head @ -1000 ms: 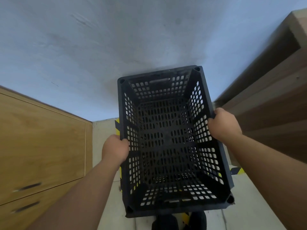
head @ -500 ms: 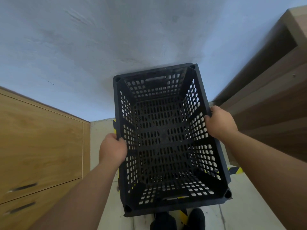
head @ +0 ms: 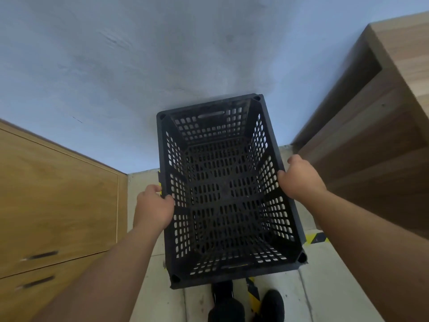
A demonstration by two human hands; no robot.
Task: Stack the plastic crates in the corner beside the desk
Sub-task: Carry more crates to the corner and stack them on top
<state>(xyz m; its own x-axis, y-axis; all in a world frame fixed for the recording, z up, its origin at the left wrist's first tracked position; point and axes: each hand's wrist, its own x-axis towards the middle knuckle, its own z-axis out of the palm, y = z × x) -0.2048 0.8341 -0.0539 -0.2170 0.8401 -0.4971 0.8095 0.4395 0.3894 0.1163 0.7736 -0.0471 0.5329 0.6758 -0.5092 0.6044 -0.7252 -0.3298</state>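
I look straight down into a black plastic crate [head: 222, 191] that fills the middle of my view, open side up, its perforated walls and slotted floor all visible. Its far short wall, with a long handle slot, sits at 12 o'clock close to the pale blue-grey wall [head: 139, 66]; its near short edge is at 6 o'clock, just above my two black shoes [head: 226, 305] on the tiled floor [head: 325, 287].

My left hand [head: 154, 210] is at 9 o'clock on the crate's long left rim, the fingers [head: 168, 199] curled over the edge and clenched on it, with the thumb on the outside. My right hand [head: 299, 180] is at 3 o'clock on the long right rim, the fingers wrapped over that edge in the same way, grasping the crate. Both bare forearms run down and outward to the lower corners of the view.

I cannot tell whether the crate rests on something beneath it or hangs from my grip; its lower part is hidden by its own body.

At 8 o'clock stands a light wooden cabinet [head: 58, 205] with dark handle slots [head: 39, 255], apart from the crate with a strip of floor between. At 2 o'clock rises the darker wooden desk [head: 376, 140], its side panel just beside my right hand. Yellow-and-black hazard tape [head: 316, 238] shows on the floor at 4 o'clock beside the crate's right corner, and more of it near 6 o'clock between the shoes.
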